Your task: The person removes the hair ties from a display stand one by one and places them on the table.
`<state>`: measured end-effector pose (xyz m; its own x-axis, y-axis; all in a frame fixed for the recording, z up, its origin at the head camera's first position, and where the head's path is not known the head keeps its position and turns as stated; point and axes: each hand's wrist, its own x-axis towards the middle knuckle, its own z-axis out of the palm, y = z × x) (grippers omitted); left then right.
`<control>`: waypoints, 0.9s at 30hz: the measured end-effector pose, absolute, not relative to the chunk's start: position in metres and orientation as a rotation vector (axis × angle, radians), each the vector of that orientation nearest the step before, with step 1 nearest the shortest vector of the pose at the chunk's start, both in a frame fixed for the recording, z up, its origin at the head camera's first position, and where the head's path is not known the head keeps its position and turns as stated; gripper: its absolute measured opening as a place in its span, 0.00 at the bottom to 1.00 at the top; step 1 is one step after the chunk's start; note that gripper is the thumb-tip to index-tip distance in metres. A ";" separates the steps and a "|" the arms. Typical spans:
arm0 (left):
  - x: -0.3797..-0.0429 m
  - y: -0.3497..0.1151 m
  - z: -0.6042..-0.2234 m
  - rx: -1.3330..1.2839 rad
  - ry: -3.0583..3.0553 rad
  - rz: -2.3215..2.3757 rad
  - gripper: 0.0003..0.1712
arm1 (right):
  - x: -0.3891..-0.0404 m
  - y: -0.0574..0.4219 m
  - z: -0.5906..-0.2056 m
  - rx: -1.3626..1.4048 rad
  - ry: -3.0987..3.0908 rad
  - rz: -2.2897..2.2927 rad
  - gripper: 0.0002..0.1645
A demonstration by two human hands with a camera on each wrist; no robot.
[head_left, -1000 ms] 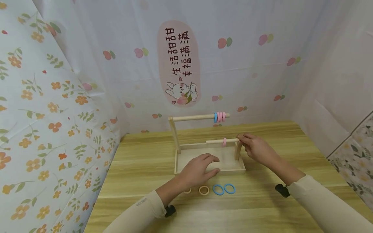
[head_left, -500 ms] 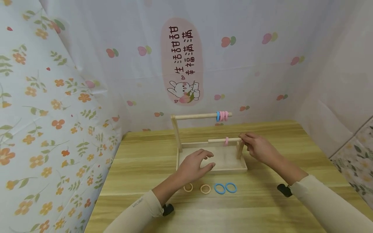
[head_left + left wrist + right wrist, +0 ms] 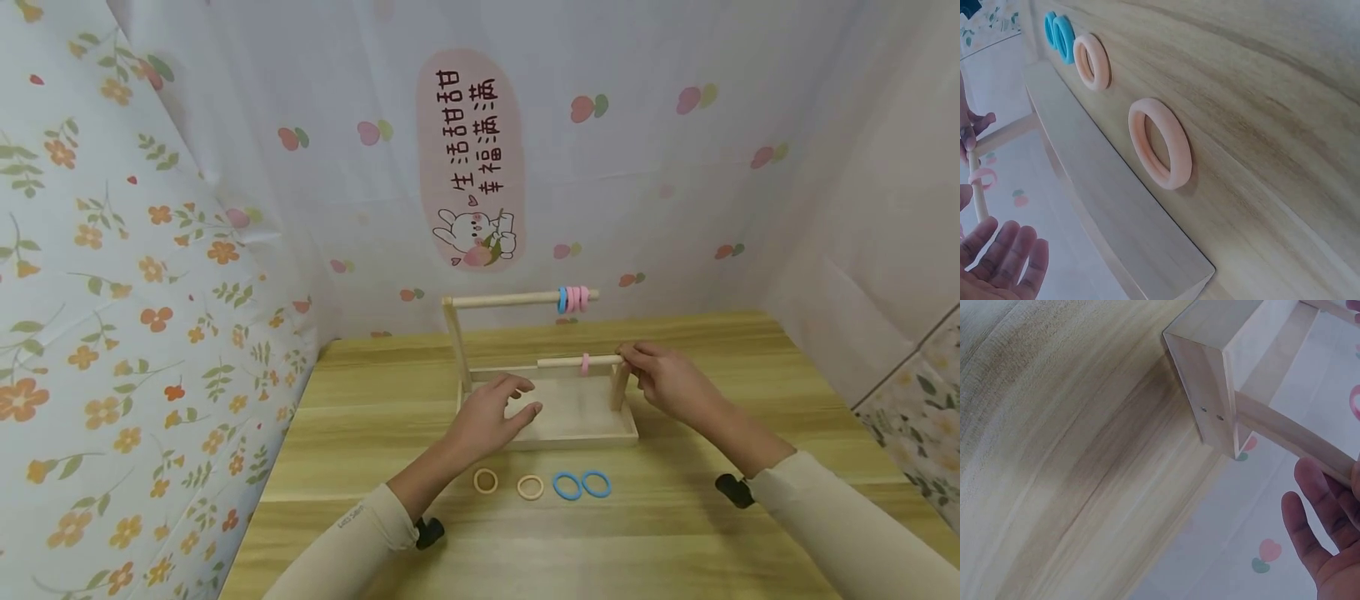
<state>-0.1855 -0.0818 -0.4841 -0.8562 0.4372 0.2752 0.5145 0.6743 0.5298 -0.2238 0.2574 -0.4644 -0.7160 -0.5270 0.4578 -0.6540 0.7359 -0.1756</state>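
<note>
A wooden rack has a tray base, a tall post carrying an upper bar, and a short post with a lower bar. My right hand grips the top of the short post. One pink ring hangs on the lower bar. On the upper bar, a blue ring sits beside pink rings. My left hand hovers over the tray's left part with fingers apart and nothing held; the left wrist view shows its fingers loosely spread.
In front of the tray, two peach rings and two blue rings lie flat in a row on the wood-grain table. A patterned curtain stands behind the table.
My left hand has drawn left, away from the lower bar's free end, uncovering the leftmost peach ring. My right hand keeps its grip on the short post. The view has shifted slightly.
</note>
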 end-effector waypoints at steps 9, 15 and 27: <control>-0.193 -0.084 -0.487 -0.699 -2.763 -1.001 0.25 | -0.224 0.257 -0.466 0.906 -2.541 0.468 0.23; -0.195 -0.083 -0.483 -0.616 -2.792 -1.066 0.32 | -0.226 0.257 -0.468 0.917 -2.497 0.475 0.21; -0.203 -0.078 -0.481 -0.617 -2.782 -1.126 0.38 | -0.225 0.256 -0.467 0.921 -2.503 0.473 0.21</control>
